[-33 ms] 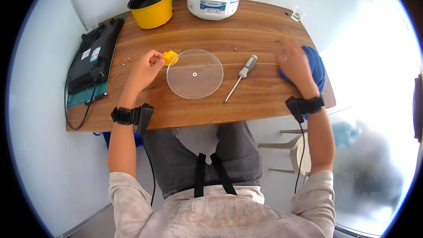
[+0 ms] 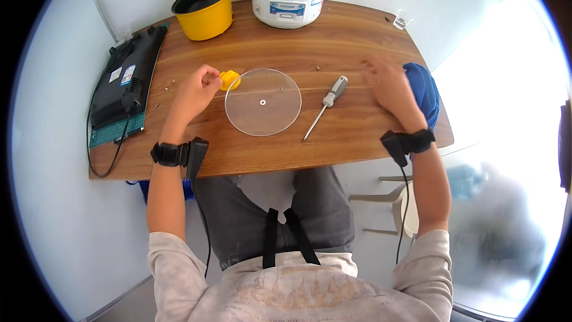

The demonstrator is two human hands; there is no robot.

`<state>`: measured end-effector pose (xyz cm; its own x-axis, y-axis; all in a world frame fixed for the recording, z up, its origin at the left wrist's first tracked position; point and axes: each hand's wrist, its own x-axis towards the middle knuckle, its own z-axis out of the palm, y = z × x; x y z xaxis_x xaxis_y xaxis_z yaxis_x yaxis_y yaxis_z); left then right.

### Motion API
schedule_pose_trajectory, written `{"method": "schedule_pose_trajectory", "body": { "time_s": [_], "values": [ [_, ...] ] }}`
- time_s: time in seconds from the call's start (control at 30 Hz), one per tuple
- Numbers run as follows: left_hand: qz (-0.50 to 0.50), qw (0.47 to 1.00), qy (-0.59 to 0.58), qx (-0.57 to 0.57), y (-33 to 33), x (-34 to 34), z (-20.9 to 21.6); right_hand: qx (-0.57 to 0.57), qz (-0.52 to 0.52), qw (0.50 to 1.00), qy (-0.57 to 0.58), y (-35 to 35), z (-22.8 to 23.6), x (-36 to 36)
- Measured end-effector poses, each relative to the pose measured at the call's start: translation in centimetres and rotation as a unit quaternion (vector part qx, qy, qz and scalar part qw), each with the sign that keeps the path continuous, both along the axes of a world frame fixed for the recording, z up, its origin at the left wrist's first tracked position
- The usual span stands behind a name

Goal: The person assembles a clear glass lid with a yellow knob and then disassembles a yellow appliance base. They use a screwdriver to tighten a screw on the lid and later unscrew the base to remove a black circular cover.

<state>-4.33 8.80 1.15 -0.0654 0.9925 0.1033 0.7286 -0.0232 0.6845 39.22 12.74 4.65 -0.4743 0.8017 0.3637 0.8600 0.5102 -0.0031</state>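
My left hand (image 2: 199, 90) is over the left half of the table, its fingers curled together. Its fingertips come right up to a yellow lobed knob (image 2: 230, 80); whether they touch it or pinch something small, I cannot make out. Beside the knob lies a round clear glass lid (image 2: 263, 120) with a small white ring (image 2: 263, 102) at its centre. My right hand (image 2: 390, 89) hovers over the right side with fingers apart and slightly blurred, nothing visible in it. Close by its outer side is a blue cloth (image 2: 424, 92). A grey-handled screwdriver (image 2: 335, 92) lies between lid and right hand.
At the back stand a yellow pot (image 2: 205, 21) with dark inside and a white rice cooker (image 2: 287, 0). A black appliance (image 2: 128, 77) with a cable rests on a green mat (image 2: 136, 124) at the left. Several small metal parts (image 2: 167, 89) are scattered about. A stool (image 2: 406, 209) stands below right.
My right hand has shifted a little to the left, away from the blue cloth, and its fingers show more spread. My left hand has stayed beside the knob.
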Motion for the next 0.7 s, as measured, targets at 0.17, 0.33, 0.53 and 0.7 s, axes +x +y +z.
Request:
{"method": "schedule_pose_trajectory", "body": {
  "time_s": [0.17, 0.33, 0.53, 0.7],
  "values": [
    [-0.005, 0.998, 0.058, 0.031, 2.9, 0.2, 1.2, -0.115, 0.076, 0.988, 0.075, -0.7, 0.8, -6.8],
    [-0.066, 0.993, 0.092, 0.036, 3.0, 0.1, 0.1, -0.153, 0.236, 0.959, 0.014, -2.6, 0.5, -11.3],
    [-0.098, 0.994, 0.034, 0.014, 3.6, 0.3, -0.7, -0.082, 0.295, 0.951, -0.045, -4.8, -2.6, -14.0],
    [-0.09, 0.996, 0.012, 0.003, 3.4, 0.1, -1.0, 0.012, 0.276, 0.958, -0.073, -5.7, -3.8, -15.0]
  ]
}}
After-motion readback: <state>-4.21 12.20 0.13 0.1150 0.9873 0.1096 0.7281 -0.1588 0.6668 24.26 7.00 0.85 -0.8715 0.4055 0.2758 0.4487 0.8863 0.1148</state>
